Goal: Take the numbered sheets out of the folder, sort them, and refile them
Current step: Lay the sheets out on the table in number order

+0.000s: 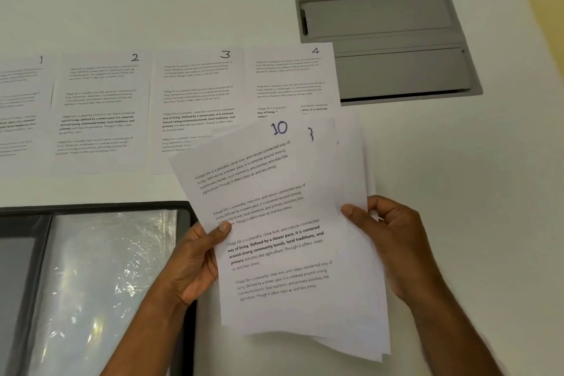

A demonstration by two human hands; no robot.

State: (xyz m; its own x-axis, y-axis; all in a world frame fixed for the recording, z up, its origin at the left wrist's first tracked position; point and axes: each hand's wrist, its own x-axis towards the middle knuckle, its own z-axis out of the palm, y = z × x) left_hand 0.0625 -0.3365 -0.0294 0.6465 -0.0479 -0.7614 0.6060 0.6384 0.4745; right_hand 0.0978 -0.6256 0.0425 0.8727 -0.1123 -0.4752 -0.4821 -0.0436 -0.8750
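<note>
- We see the tabletop [427, 177] as a smooth, matt white surface.
- We read the sheets [195, 94] along its far edge as thin matt white paper, printed black.
- The held stack [290, 299] looks like the same matt paper.
- The folder [189, 330] near the front edge has a matt black cover; its sleeves [100, 278] are glossy, crinkled clear plastic.
- The inset hatch [393, 70] looks matt grey.

Table sheets [195, 107] numbered 1–4, held sheet [274, 223] marked 10
</note>
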